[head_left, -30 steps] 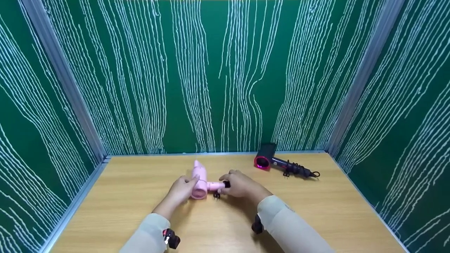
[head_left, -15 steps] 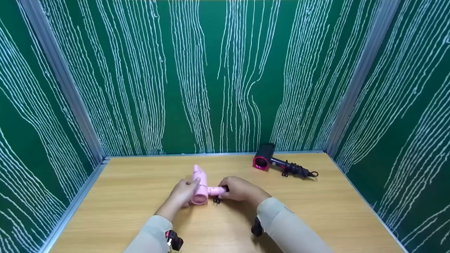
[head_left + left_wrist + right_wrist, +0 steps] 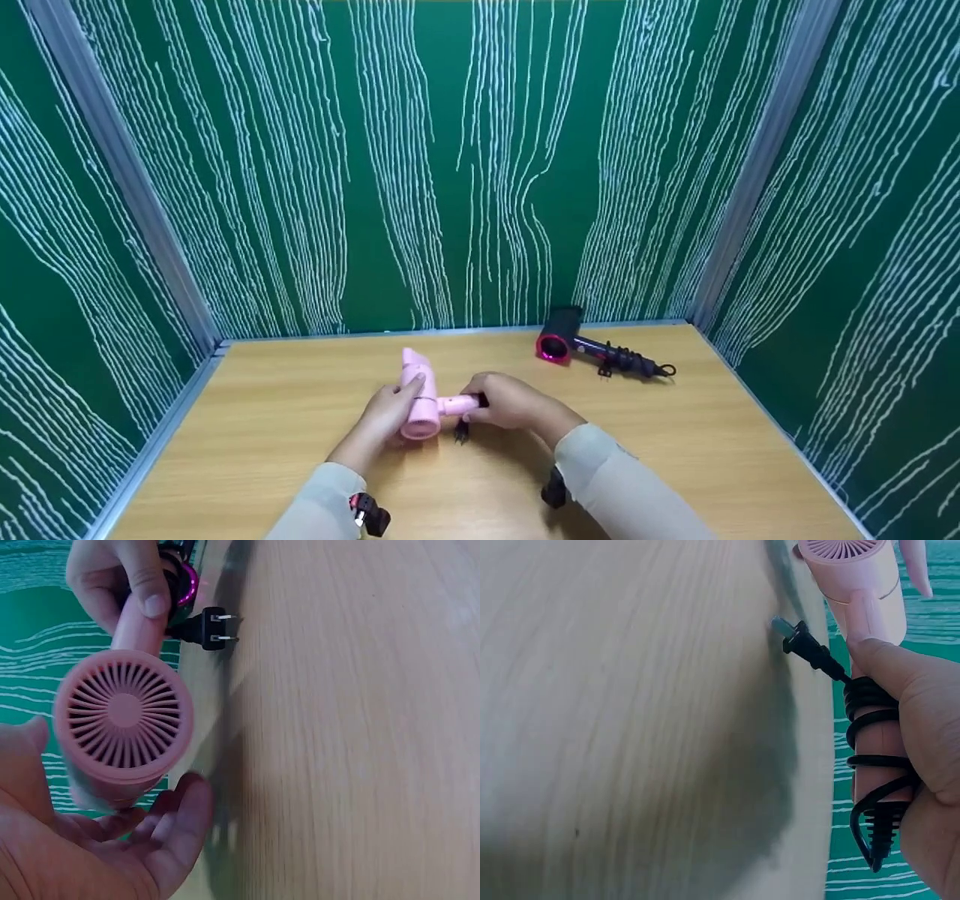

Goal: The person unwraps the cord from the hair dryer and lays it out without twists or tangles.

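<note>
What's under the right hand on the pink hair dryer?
Under the right hand is the handle of the pink hair dryer, with a black cord wound around it and the plug sticking out. The side against the palm is covered, so that can't be seen.

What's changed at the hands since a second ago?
The pink hair dryer has come slightly toward the person, its plug with it. The right hand looks drawn closer around the handle. Nothing was let go; the left hand stays on the pink hair dryer. The black hair dryer stayed put.
</note>
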{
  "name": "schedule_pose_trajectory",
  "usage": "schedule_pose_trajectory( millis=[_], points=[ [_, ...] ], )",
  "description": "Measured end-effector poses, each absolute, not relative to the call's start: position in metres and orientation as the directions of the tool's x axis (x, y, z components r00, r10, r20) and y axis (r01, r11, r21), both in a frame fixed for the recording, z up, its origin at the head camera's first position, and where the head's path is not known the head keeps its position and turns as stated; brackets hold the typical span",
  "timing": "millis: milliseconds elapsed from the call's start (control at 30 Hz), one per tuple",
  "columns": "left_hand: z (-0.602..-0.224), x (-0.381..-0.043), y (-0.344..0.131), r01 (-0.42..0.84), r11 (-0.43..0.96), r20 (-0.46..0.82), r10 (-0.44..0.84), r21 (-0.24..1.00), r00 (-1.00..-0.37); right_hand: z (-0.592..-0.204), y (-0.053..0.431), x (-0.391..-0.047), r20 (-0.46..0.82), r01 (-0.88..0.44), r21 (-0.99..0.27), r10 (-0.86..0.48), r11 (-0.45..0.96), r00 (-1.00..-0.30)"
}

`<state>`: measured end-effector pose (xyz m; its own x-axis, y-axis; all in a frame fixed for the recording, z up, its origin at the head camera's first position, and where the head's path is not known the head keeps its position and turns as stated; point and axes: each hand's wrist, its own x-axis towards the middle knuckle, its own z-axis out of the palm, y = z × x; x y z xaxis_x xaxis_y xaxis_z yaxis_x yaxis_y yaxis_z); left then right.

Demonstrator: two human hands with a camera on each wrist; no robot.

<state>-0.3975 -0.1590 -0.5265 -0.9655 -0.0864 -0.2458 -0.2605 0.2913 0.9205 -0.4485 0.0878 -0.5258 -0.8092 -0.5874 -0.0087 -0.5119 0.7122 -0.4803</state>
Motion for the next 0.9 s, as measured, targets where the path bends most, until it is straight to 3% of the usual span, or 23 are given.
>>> schedule_pose_trajectory(
  millis=[167, 400, 633, 900],
  points=[
    [-0.524, -0.397, -0.157, -0.282, 0.176, -0.271, -0.086, 0.943, -0.959, -0.517, 0.083, -0.441, 0.048, -0.585, -0.418, -0.626, 0.695, -0.778],
    [-0.516, -0.399, -0.153, -0.224, 0.174, -0.196, -0.166, 0.959, -0.966, -0.509, 0.081, -0.434, 0.114, -0.593, -0.464, -0.619, 0.658, -0.777],
    [-0.503, -0.398, -0.145, -0.186, 0.213, -0.142, -0.206, 0.959, -0.968, -0.496, 0.082, -0.44, 0.031, -0.417, -0.664, -0.534, 0.62, -0.845],
    [-0.498, -0.395, -0.134, -0.167, 0.18, -0.135, -0.175, 0.969, -0.975, -0.488, 0.082, -0.444, -0.121, -0.245, -0.675, -0.432, 0.696, -0.894]
  ],
)
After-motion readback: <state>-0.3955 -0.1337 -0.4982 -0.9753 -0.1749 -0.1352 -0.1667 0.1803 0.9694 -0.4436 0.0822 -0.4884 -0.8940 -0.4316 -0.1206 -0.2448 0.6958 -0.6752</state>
